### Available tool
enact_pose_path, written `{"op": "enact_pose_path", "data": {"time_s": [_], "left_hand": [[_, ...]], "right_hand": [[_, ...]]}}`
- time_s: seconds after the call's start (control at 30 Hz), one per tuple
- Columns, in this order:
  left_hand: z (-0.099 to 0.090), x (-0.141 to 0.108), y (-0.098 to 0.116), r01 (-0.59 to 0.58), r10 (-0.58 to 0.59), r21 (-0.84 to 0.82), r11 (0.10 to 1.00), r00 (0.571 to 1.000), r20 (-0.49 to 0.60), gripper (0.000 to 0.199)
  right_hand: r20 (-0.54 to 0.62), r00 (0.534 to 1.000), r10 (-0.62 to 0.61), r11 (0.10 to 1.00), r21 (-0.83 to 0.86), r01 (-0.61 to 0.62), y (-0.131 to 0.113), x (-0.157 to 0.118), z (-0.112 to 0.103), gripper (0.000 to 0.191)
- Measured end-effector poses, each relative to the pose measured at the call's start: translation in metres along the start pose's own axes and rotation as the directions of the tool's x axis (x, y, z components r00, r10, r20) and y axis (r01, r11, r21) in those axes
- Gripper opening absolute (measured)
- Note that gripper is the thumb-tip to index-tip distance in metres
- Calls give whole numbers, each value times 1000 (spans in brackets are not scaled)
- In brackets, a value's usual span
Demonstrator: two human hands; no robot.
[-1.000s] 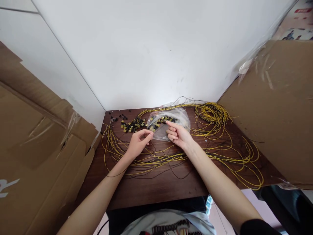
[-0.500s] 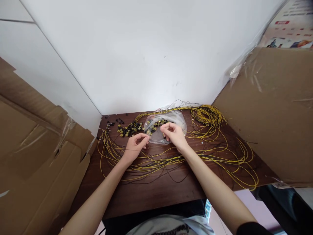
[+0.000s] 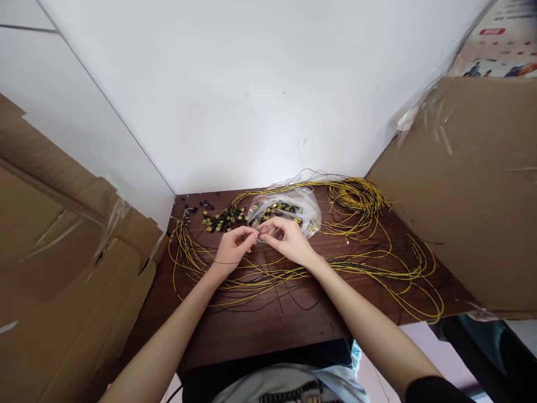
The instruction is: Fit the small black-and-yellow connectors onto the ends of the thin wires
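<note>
Fingertips of my left hand (image 3: 232, 248) and my right hand (image 3: 290, 240) almost meet over the near edge of a clear plastic bag (image 3: 309, 208). Both are closed in a pinch on a thin black wire (image 3: 263, 229), which makes a small loop between them. One strand of it trails across my left wrist, and a dark end hangs down toward the table. The bag holds small black-and-yellow parts (image 3: 297, 220). More such parts (image 3: 222, 219) lie in a heap left of it. Beneath my hands run long yellow and black wires (image 3: 268, 282).
A coil of yellow and black wire (image 3: 356, 196) lies at the back right. Small black bits (image 3: 205, 205) are scattered at the back left. Cardboard boxes (image 3: 75, 268) flank the brown table (image 3: 260, 336) on both sides, and a white wall (image 3: 268, 101) stands behind it.
My right hand has moved left and slightly down to meet my left hand. A small loop of black wire now shows between the fingertips. My left hand has barely moved.
</note>
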State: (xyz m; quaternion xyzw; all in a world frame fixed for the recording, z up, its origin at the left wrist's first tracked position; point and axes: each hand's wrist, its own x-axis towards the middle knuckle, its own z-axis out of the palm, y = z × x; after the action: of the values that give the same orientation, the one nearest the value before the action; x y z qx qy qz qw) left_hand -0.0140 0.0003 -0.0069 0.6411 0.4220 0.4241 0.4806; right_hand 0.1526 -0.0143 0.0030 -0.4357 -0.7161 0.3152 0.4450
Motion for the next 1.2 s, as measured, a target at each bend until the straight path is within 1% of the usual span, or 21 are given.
{"op": "enact_pose_path", "data": {"time_s": [0.17,0.27,0.37,0.47,0.53,0.67,0.73,0.83,0.93,1.0,1.07,1.13,1.2], "left_hand": [[0,0,0,-19,19,2,1000,1000,6,19],[0,0,0,-21,21,4,1000,1000,11,19],[-1,0,-1,-26,25,15,1000,999,24,19],[-1,0,-1,-38,37,22,999,999,36,19],[-1,-1,0,-44,43,25,999,998,47,19],[-1,-1,2,-42,40,40,998,998,54,20],[0,-1,2,-36,35,30,999,998,46,20],[0,-1,1,-23,23,7,1000,999,30,21],[0,-1,0,-10,10,-1,1000,1000,27,21],[0,-1,0,-9,9,-1,1000,1000,30,22],[0,-1,0,-14,13,6,1000,999,30,22],[0,-1,0,-20,20,12,1000,999,31,21],[0,-1,-1,-22,21,14,1000,999,32,21]], "right_hand": [[13,999,-36,999,-10,36,-1,0,-2,13],[-2,998,-69,996,-49,69,-3,0,-2,11],[8,997,-79,994,-79,80,-3,-1,-1,12],[1,997,-73,994,-86,72,-2,-1,1,13],[-26,998,-60,994,-94,58,-1,-1,3,12],[-84,996,-3,995,-97,-5,0,0,3,12],[-109,994,29,997,-72,-37,1,1,2,13],[-152,984,94,995,27,-91,3,2,0,15],[-167,967,195,962,223,-155,4,3,-1,19],[-139,953,268,901,386,-198,5,4,0,24],[-95,942,322,826,514,-231,4,5,1,28],[-56,934,353,770,584,-256,2,5,2,31],[-29,929,370,735,620,-273,0,6,3,32]]}}
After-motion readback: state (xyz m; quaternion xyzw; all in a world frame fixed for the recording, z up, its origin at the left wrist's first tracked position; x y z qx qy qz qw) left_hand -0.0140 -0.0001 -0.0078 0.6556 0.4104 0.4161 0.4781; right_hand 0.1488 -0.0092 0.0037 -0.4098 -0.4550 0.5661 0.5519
